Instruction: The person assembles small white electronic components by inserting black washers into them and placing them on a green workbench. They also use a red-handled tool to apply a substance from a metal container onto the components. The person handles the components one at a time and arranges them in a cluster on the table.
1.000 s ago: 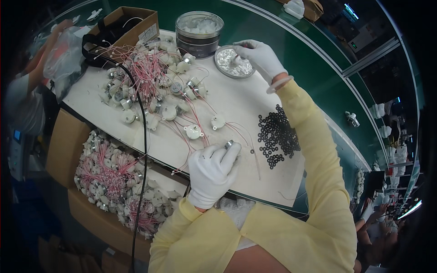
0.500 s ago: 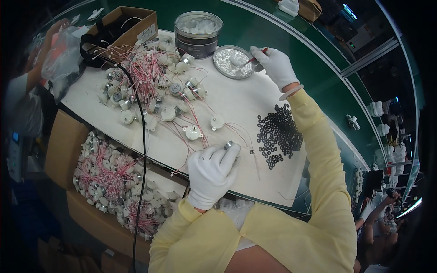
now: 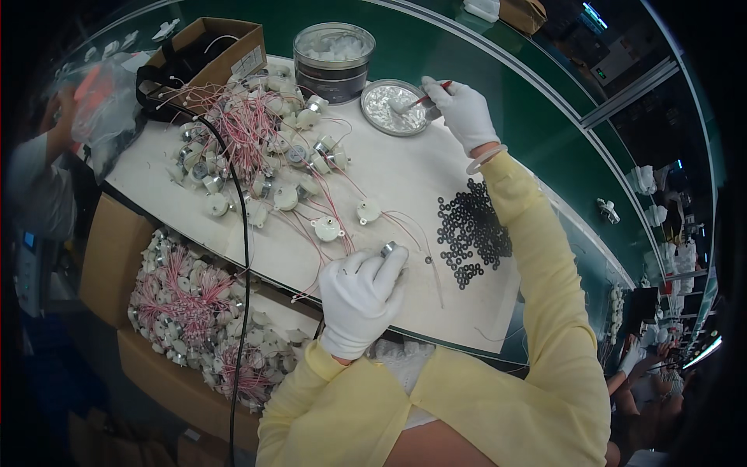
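My gloved left hand (image 3: 359,302) is closed around a small motor (image 3: 388,249) near the table's front edge; its silver casing shows at the fingertips, and the fingers hide the rest. Farther off, my gloved right hand (image 3: 469,118) grips a thin brush (image 3: 423,98) with a reddish end. The brush tip rests in whitish paste on a shallow round metal lid (image 3: 364,111). Just beyond my left hand lie two white motors, one with a central shaft (image 3: 327,228) and another motor (image 3: 368,211) to its right, both with pink and white wires.
Small black rings (image 3: 475,229) are spread at the right. A metal tin (image 3: 332,84) of pale paste stands at the back, beside a motor heap (image 3: 249,128). A cardboard box (image 3: 132,296) of motors sits lower left; a black cable (image 3: 244,257) crosses it. Another person's arm (image 3: 47,148) is far left.
My right hand and the brush have shifted slightly left over the lid. My left hand stays in place with the motor. The other person's arm at the far left has moved down.
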Tool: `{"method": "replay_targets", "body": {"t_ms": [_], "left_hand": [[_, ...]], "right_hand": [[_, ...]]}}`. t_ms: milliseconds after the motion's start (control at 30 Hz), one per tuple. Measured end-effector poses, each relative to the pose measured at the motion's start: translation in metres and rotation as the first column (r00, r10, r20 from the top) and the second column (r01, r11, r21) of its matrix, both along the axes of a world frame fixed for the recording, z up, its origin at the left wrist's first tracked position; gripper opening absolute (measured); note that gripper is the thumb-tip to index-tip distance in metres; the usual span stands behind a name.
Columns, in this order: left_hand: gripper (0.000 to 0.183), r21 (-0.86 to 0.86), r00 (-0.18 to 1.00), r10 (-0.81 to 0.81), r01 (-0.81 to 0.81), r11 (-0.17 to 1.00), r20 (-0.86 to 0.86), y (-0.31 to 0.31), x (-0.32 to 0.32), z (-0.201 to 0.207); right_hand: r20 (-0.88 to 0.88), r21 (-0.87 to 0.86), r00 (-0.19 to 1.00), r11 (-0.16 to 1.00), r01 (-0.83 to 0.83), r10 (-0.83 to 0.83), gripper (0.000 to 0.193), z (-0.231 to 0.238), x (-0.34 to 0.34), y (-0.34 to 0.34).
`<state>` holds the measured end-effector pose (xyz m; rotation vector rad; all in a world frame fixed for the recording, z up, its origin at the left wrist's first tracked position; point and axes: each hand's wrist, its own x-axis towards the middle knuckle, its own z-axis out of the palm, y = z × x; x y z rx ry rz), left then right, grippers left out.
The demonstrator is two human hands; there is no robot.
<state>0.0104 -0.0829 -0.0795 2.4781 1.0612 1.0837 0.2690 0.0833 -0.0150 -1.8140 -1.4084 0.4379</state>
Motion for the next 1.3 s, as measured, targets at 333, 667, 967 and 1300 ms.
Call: {"method": "replay_targets", "body": {"t_ms": [333, 667, 967, 1300], "left_hand": [[0.042, 0.011, 1.0, 0.021, -0.021, 1.0, 0.008, -0.001, 0.0, -0.001], [0.041, 0.016, 1.0, 0.019, -0.019, 1.0, -0.005, -0.002, 0.0, 0.002], [0.042, 0.076, 1.0, 0.005, -0.003, 0.997, -0.025, -0.001, 0.005, 0.0], [0.035, 0.195, 0.987, 0.064, -0.034, 0.98, -0.149, -0.007, 0.008, -0.01]], "right_hand": [[-0.042, -0.007, 0.998, 0.999, 0.048, -0.048, 0.045, 0.0, 0.012, 0.005], [-0.141, -0.085, 0.99, 0.996, 0.005, -0.017, 0.043, 0.013, 0.034, -0.013], [-0.694, 0.125, 0.683, 0.973, -0.195, 0.227, 0.039, 0.086, 0.105, -0.148], [-0.328, -0.001, 0.876, 0.927, 0.374, -0.354, 0.036, 0.079, 0.177, -0.342]]}}
